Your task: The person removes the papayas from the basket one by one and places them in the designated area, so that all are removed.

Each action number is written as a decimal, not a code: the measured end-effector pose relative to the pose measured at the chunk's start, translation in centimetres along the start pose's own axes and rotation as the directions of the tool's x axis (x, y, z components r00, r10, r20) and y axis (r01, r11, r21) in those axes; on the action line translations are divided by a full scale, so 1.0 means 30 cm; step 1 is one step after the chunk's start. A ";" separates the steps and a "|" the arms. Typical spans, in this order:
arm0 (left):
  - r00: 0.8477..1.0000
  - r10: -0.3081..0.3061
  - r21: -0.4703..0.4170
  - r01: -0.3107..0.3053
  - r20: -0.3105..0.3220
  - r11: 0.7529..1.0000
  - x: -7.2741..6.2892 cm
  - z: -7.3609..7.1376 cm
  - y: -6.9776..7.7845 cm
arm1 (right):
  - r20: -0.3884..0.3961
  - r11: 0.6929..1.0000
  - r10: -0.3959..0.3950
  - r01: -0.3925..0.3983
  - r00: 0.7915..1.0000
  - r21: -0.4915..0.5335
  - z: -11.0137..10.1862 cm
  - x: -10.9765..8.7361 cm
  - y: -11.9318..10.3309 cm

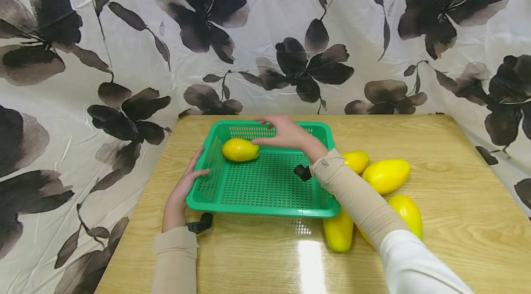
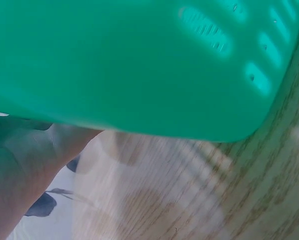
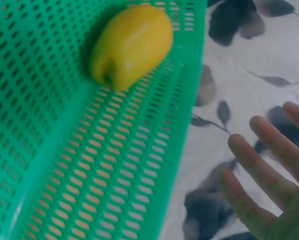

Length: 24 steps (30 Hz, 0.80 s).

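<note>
A green perforated plastic basket (image 1: pixel 265 210) stands on the table, and one smooth yellow oblong fruit (image 1: pixel 239 150) lies in its far left corner. On the basket's left side my left hand (image 1: pixel 185 186) holds the wall, thumb over the rim and fingers along the outside. In the left wrist view, the basket wall (image 2: pixel 129 85) hides most of that hand. My right hand (image 1: pixel 286 133) hovers above the far part of the basket, right of the fruit. Its fingers are spread and hold nothing. The right wrist view shows the hand (image 3: pixel 274 195) apart from the fruit (image 3: pixel 132 47).
Several more yellow fruits lie right of the basket, among them one (image 1: pixel 386 176) beyond my right forearm and one (image 1: pixel 338 230) by the near right corner. The wooden table (image 1: pixel 464 183) meets a floral cloth (image 1: pixel 265 31) at the back.
</note>
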<state>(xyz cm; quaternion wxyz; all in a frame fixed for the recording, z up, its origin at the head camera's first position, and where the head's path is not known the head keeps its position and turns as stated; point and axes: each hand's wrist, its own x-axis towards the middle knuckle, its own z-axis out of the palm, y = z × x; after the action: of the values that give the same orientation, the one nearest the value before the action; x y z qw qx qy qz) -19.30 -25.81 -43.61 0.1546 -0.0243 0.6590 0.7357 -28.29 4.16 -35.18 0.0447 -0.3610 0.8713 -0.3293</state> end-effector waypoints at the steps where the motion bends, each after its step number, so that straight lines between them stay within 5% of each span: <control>1: 1.000 0.002 -0.003 -0.002 0.001 1.000 -0.002 -0.001 0.000 | 0.005 1.000 -0.005 0.005 1.000 0.002 0.011 0.013 -0.002; 24: 1.000 0.003 -0.020 -0.003 -0.001 1.000 -0.002 -0.001 0.000 | 0.055 0.995 0.050 -0.045 0.997 -0.086 0.267 0.172 0.022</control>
<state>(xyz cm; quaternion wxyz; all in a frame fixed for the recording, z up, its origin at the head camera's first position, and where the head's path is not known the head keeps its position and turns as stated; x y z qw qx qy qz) -19.26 -25.84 -43.59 0.1528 -0.0251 0.6516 0.7426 -29.96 -3.25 -41.00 0.0619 -0.3510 0.8912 -0.2806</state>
